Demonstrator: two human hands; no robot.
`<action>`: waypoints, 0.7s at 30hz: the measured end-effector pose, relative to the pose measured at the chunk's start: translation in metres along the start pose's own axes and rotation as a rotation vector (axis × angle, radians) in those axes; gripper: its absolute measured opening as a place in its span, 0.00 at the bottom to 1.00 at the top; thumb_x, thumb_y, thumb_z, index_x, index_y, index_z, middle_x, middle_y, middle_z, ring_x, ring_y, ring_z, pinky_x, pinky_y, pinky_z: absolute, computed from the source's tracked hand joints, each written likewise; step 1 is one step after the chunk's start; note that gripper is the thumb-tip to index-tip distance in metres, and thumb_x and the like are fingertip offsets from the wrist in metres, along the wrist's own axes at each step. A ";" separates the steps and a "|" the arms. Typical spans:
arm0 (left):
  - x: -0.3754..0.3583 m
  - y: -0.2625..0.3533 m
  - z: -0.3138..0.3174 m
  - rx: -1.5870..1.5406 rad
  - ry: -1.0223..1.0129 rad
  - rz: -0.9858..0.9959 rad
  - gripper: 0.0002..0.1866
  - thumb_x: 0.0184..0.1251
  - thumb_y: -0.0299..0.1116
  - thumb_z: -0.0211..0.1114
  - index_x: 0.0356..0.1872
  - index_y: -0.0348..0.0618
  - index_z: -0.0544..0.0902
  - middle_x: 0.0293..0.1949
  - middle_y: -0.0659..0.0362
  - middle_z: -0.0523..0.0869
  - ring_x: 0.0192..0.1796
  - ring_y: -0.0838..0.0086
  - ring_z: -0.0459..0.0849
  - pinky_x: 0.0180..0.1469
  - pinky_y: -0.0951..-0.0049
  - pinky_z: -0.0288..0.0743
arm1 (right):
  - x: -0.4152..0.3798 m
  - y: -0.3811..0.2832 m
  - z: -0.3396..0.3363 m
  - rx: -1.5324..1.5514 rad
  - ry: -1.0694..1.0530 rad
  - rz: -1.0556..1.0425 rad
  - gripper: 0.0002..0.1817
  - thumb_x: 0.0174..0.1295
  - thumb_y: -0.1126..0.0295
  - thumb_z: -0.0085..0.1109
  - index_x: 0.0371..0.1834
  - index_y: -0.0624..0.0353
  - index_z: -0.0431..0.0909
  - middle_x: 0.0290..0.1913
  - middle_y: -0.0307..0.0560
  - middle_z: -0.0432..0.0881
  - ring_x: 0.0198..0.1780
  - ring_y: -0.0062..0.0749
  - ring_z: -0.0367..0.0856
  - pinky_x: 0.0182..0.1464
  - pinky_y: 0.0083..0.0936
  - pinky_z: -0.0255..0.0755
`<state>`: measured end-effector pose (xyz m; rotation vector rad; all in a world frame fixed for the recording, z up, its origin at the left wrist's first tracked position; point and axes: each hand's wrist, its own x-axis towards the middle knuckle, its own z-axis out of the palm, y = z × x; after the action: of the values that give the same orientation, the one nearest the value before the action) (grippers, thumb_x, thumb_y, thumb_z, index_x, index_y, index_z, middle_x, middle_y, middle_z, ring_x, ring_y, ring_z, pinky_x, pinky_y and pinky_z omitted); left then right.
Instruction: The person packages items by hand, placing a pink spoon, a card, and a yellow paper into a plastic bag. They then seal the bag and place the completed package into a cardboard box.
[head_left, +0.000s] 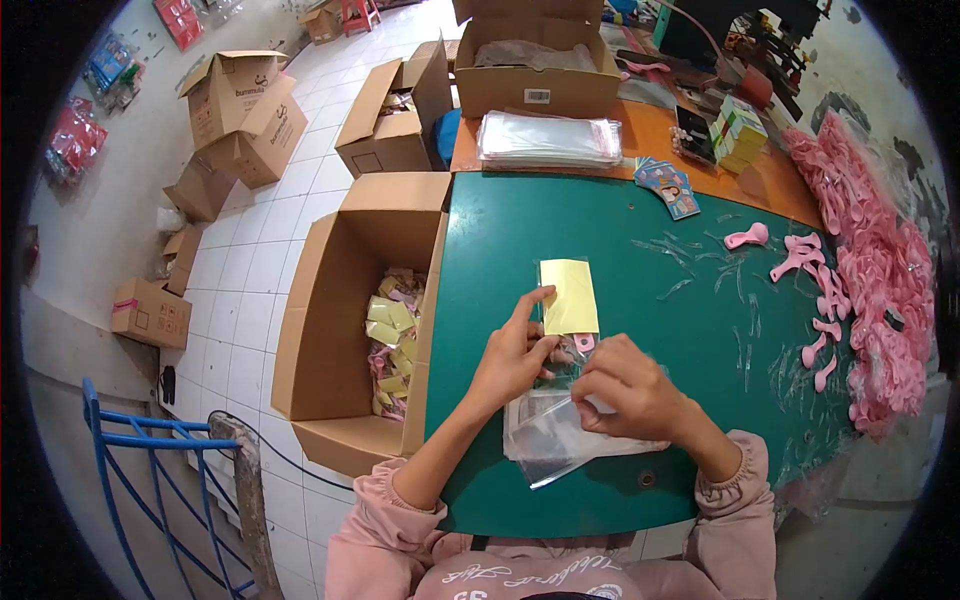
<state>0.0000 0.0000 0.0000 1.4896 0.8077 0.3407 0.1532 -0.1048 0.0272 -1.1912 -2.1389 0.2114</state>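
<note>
My left hand (515, 355) grips a clear plastic bag by its left side, the index finger lying along the edge of a yellow card (569, 297) inside it. Below the card, the handle end of a pink plastic spoon-like piece (584, 342) shows through the film. My right hand (635, 390) is closed in a pinch just below the bag's lower end; what sits between its fingertips is too fine to make out. Under both hands lies a loose pile of clear plastic bags (540, 430) on the green table top (490, 240).
Pink spoon-like pieces (800, 255) and thin plastic strips lie on the right, beside a large pink heap (885, 270). An open carton (320, 330) with filled packets stands left. Stacked clear bags (550, 138), picture cards (668, 188) and a box (537, 85) are at the back.
</note>
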 end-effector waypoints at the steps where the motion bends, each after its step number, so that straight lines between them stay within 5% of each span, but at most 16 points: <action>1: -0.001 0.001 0.002 -0.031 0.006 0.014 0.29 0.67 0.24 0.55 0.68 0.49 0.57 0.40 0.51 0.84 0.40 0.75 0.85 0.31 0.79 0.77 | 0.000 0.001 -0.008 0.076 0.020 0.062 0.11 0.40 0.73 0.65 0.28 0.54 0.75 0.34 0.42 0.73 0.38 0.34 0.74 0.43 0.32 0.69; 7: 0.004 -0.008 -0.001 -0.092 0.002 0.037 0.28 0.67 0.23 0.55 0.67 0.48 0.59 0.36 0.52 0.84 0.37 0.74 0.85 0.30 0.77 0.79 | -0.005 0.025 -0.076 0.538 0.245 0.362 0.06 0.45 0.75 0.58 0.26 0.59 0.72 0.30 0.40 0.71 0.35 0.28 0.71 0.39 0.23 0.65; 11: 0.004 -0.013 -0.002 -0.008 -0.025 0.087 0.24 0.68 0.25 0.54 0.65 0.46 0.63 0.35 0.54 0.84 0.37 0.74 0.85 0.30 0.76 0.80 | -0.050 0.066 -0.146 0.611 0.218 0.357 0.08 0.51 0.67 0.58 0.25 0.58 0.71 0.30 0.38 0.70 0.34 0.25 0.70 0.40 0.20 0.64; 13: 0.003 -0.009 -0.002 -0.044 -0.015 0.038 0.22 0.69 0.26 0.54 0.63 0.44 0.66 0.35 0.54 0.84 0.37 0.75 0.84 0.29 0.76 0.79 | -0.086 0.085 -0.180 0.327 0.369 0.800 0.11 0.53 0.65 0.60 0.26 0.60 0.72 0.30 0.45 0.74 0.35 0.34 0.74 0.40 0.28 0.67; 15: 0.005 -0.008 -0.002 -0.050 -0.003 0.029 0.20 0.69 0.27 0.54 0.62 0.44 0.68 0.34 0.55 0.84 0.37 0.76 0.84 0.29 0.77 0.79 | -0.187 0.158 -0.199 -1.055 0.174 0.869 0.11 0.57 0.64 0.58 0.29 0.63 0.74 0.33 0.55 0.76 0.38 0.48 0.76 0.42 0.36 0.68; 18: 0.003 -0.005 -0.003 -0.057 -0.005 0.027 0.19 0.69 0.27 0.55 0.60 0.43 0.69 0.35 0.56 0.84 0.36 0.79 0.84 0.29 0.80 0.78 | -0.223 0.150 -0.217 -1.057 -0.091 1.328 0.10 0.58 0.67 0.56 0.35 0.65 0.75 0.39 0.62 0.76 0.43 0.56 0.75 0.45 0.42 0.67; 21: 0.005 -0.004 0.000 -0.115 -0.018 0.007 0.18 0.69 0.27 0.55 0.59 0.42 0.71 0.35 0.58 0.84 0.35 0.82 0.80 0.31 0.84 0.74 | -0.174 0.110 -0.201 -1.035 0.026 1.064 0.13 0.56 0.73 0.57 0.43 0.67 0.73 0.41 0.61 0.76 0.46 0.55 0.73 0.49 0.41 0.67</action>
<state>0.0021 0.0027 -0.0048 1.3865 0.7561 0.3727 0.4176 -0.2167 0.0491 -2.8003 -1.3082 -0.5313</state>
